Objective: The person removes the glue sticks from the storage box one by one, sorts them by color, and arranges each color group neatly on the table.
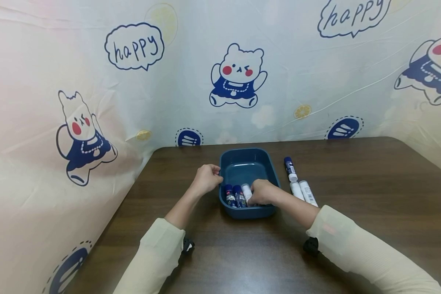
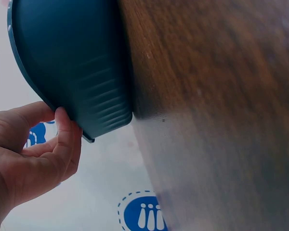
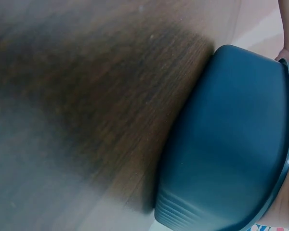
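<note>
A dark blue plastic bin (image 1: 250, 212) stands on the table. My left hand (image 1: 207, 179) pinches its left rim between thumb and fingers, and the left wrist view shows the same hand (image 2: 43, 149) from outside the bin. Inside, along the near end, lie a glue stick (image 1: 230, 196) and another glue stick (image 1: 239, 196), both navy and white. Beside them is a whiter glue stick (image 1: 246, 192). My right hand (image 1: 265, 192) reaches over the right rim with curled fingers and grips this whiter one, its fingertips partly hidden. From the right wrist, the bin's outer wall (image 3: 226, 139) covers the fingers.
On the table (image 1: 220, 257), right of the bin, a navy glue stick (image 1: 290, 168) lies beyond a white glue stick (image 1: 297, 190) and another white glue stick (image 1: 308, 193). A printed curtain (image 1: 239, 122) hangs behind the table's far edge and along the left side.
</note>
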Tool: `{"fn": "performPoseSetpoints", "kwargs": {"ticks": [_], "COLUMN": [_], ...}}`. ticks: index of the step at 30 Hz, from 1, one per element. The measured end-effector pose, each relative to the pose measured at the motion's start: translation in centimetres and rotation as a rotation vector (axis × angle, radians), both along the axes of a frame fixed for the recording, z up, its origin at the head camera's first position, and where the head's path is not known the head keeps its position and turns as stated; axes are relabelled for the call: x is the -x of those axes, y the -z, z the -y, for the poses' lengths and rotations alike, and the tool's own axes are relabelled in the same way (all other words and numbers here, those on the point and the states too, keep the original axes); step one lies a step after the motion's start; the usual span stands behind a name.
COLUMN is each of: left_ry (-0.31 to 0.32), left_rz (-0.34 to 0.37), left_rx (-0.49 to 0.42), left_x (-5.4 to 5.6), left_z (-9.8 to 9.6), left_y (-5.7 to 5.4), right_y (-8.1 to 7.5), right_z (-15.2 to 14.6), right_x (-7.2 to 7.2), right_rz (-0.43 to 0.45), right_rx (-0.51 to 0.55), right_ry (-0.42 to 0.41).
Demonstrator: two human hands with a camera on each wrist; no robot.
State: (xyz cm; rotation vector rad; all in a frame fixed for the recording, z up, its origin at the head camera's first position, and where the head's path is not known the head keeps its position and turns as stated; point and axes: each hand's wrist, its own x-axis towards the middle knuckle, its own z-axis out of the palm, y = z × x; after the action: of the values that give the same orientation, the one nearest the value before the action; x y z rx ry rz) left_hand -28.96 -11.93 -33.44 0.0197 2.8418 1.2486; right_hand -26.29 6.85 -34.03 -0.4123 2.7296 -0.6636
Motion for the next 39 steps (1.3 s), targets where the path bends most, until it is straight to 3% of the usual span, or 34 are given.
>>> {"fn": "performPoseSetpoints", "kwargs": {"ticks": [6, 20, 39], "left_ry": [-0.002, -0.003, -0.017], "left_rz": [0.009, 0.022, 0.036], "left_rx": [-0.006, -0.014, -0.015], "left_x": [-0.1, 0.0, -0.1], "left_z": [0.0, 0.0, -0.1], "left_y": [0.0, 0.0, -0.1], "right_y": [0.0, -0.1, 0.0], "right_z": [0.0, -0.5, -1.9], "right_x": [0.1, 0.4, 1.0], "right_rz": [0.04, 0.132, 0.305], "right_rx": [0.009, 0.172, 0.607], "right_ry": [0.014, 0.081, 0.084]}}
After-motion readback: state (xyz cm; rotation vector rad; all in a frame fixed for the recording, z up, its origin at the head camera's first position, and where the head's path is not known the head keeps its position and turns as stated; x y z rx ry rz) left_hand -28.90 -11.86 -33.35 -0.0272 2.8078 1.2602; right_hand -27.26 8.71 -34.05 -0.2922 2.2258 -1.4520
